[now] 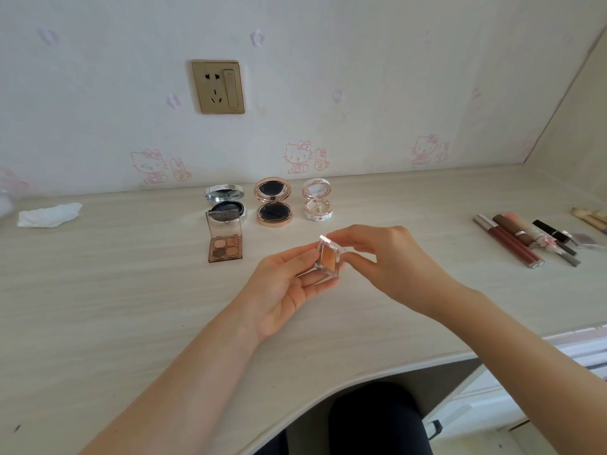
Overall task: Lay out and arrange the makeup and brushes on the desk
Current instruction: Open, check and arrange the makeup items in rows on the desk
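Two bare forearms (184, 372), black trousers (377, 421) covering the knee, plain dark fabric.

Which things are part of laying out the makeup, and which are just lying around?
Job: eyeshadow case, held by left hand and right hand; quad palette; silver compact; gold compact; white compact; lip tubes; brushes.
Lying about: tissue; wall socket.

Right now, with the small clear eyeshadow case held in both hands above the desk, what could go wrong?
The small clear square eyeshadow case with a tan pan rests on fingers of the left hand, pinched by the right hand, lid apparently raised; a slip onto the pale wooden desk could crack the powder. Setting it down carelessly might knock the open brown four-pan palette nearby.
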### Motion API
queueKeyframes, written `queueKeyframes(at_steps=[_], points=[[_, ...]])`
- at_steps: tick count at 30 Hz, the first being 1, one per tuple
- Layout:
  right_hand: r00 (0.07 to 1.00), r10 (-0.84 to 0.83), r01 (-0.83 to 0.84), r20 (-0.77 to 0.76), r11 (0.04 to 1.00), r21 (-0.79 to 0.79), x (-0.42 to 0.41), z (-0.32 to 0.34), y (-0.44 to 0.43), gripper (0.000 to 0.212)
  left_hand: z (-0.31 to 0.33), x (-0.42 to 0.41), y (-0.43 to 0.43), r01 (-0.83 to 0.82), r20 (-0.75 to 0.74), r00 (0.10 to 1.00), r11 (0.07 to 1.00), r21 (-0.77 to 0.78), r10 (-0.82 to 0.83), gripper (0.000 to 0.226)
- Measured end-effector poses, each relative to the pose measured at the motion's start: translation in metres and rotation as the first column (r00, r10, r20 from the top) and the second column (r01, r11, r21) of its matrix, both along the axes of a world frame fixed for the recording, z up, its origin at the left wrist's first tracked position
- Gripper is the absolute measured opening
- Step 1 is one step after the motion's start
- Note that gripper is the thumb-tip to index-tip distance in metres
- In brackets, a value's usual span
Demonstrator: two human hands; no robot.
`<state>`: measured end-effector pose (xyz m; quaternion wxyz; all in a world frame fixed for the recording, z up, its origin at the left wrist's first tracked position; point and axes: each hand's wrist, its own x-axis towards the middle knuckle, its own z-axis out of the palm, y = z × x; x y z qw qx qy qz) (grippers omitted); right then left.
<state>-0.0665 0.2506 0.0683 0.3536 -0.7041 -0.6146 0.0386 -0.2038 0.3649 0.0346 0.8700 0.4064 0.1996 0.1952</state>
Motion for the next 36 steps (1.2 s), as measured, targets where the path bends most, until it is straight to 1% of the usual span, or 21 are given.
queueKeyframes(at_steps=[2,4,7,9,10,11,12,13,15,16,17,18,20,22,24,26,33,36], points=[[0.999,-0.015,0.014,0.035,0.999,0.03,0.001,-0.001,0.003,0.025,0.001,-0.001,0.0,-0.004,-0.031,0.999,0.999,0.051,0.005,0.031],[0.997,-0.031,0.027,0.068,0.998,0.06,0.004,-0.004,0.007,0.021,0.003,-0.003,0.0,-0.005,-0.103,0.994,0.986,0.169,0.023,0.027],[0.998,-0.031,0.03,0.048,0.999,0.023,0.007,-0.006,0.015,0.023,0.005,-0.012,-0.003,-0.009,-0.193,0.978,0.943,0.332,0.077,0.024],[0.999,-0.016,0.016,0.047,1.0,-0.007,0.006,-0.008,0.021,0.023,0.005,-0.019,-0.003,-0.048,-0.222,0.963,0.904,0.424,0.156,0.026],[0.999,-0.011,0.012,0.045,1.0,-0.024,0.005,-0.009,0.024,0.023,0.003,-0.023,-0.001,-0.065,-0.234,0.95,0.867,0.494,0.204,0.028],[0.999,-0.006,0.008,0.044,0.999,-0.039,0.004,-0.011,0.027,0.023,0.0,-0.026,0.001,-0.073,-0.245,0.933,0.805,0.589,0.264,0.03],[0.999,0.0,0.002,0.042,0.999,-0.05,0.002,-0.012,0.03,0.023,-0.004,-0.03,0.004,-0.067,-0.247,0.912,0.713,0.698,0.328,0.029],[0.999,0.003,-0.001,0.039,0.998,-0.058,0.001,-0.014,0.034,0.023,-0.009,-0.033,0.008,-0.048,-0.236,0.89,0.595,0.802,0.39,0.026],[1.0,0.004,-0.002,0.03,0.998,-0.06,-0.002,-0.019,0.041,0.023,-0.019,-0.039,0.013,0.009,-0.168,0.863,0.319,0.948,0.476,0.017],[0.999,0.012,-0.01,0.038,0.998,-0.058,-0.005,-0.02,0.045,0.022,-0.023,-0.041,0.015,0.032,-0.119,0.863,0.181,0.983,0.491,0.015],[0.998,0.025,-0.021,0.05,0.998,-0.062,-0.008,-0.022,0.049,0.022,-0.027,-0.043,0.016,0.053,-0.077,0.868,0.064,0.997,0.491,0.016],[0.997,0.037,-0.033,0.062,0.997,-0.068,-0.01,-0.023,0.054,0.021,-0.03,-0.044,0.018,0.065,-0.048,0.874,-0.019,0.998,0.483,0.019],[0.995,0.059,-0.054,0.075,0.996,-0.067,-0.014,-0.026,0.061,0.019,-0.036,-0.046,0.023,0.08,-0.007,0.88,-0.135,0.988,0.475,0.023],[0.994,0.073,-0.067,0.086,0.995,-0.073,-0.015,-0.029,0.067,0.018,-0.041,-0.046,0.027,0.098,0.027,0.875,-0.231,0.968,0.483,0.02],[0.991,0.081,-0.07,0.105,0.992,-0.104,-0.016,-0.032,0.072,0.019,-0.044,-0.047,0.031,0.11,0.06,0.869,-0.309,0.945,0.492,0.01],[0.99,0.086,-0.07,0.114,0.989,-0.134,-0.017,-0.034,0.076,0.02,-0.046,-0.047,0.032,0.113,0.074,0.862,-0.333,0.936,0.502,0.004],[0.987,0.126,-0.097,0.102,0.964,-0.248,-0.011,-0.024,0.088,0.022,-0.048,-0.046,0.032,0.113,0.05,0.861,-0.287,0.951,0.505,0.01],[0.985,0.145,-0.112,0.095,0.95,-0.293,-0.01,-0.02,0.09,0.023,-0.049,-0.047,0.031,0.108,0.045,0.864,-0.272,0.956,0.501,0.004]])
